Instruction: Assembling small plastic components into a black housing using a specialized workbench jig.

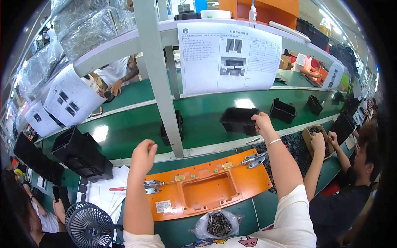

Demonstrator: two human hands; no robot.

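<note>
A big white paper sheet [229, 58] hangs from the shelf above the green belt [124, 132]. The right hand [261, 122] grips a black box [239, 120] on that belt. The left hand [143, 156] is up, fingers loosely curled, maybe empty. A small white label [163, 206] sits on the orange plate [206, 188].

Matt black plastic tray [239, 120]

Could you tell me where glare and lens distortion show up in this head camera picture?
In the head view, overhead lights glare white on the green belt, brightest beside the black box in the right hand; the shelf edge bows with the fisheye; the corners go black; the left hand and orange jig look sharp.
</note>
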